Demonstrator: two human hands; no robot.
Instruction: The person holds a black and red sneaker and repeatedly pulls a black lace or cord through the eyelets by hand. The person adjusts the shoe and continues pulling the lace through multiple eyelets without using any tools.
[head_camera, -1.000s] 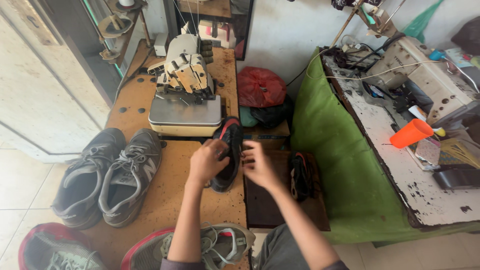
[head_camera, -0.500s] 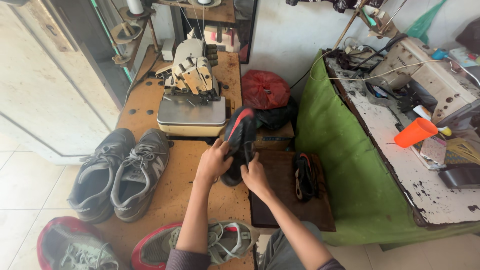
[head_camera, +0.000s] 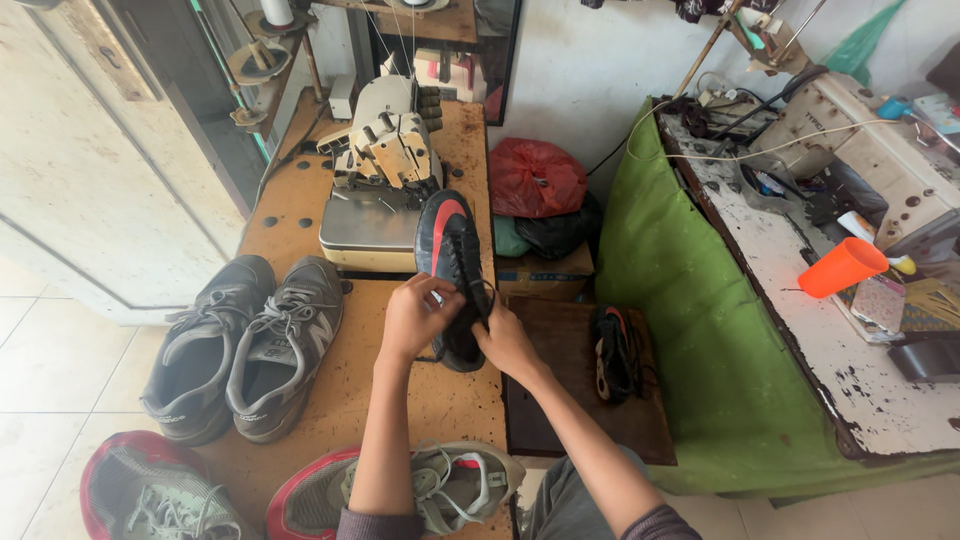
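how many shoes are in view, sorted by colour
Black with red, held in left hand and right hand: 1 shoe
Black with red, on the dark board: 1
Grey, side by side on the wooden table: 2
Grey with red soles, nearest the camera: 2
Total: 6

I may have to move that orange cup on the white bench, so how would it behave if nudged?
The orange cup lies tilted on its side on the white bench, so it would probably roll in a curve, being tapered. It looks like thin plastic, likely light and easily knocked. It lies close to the bench's clutter, which might stop it.
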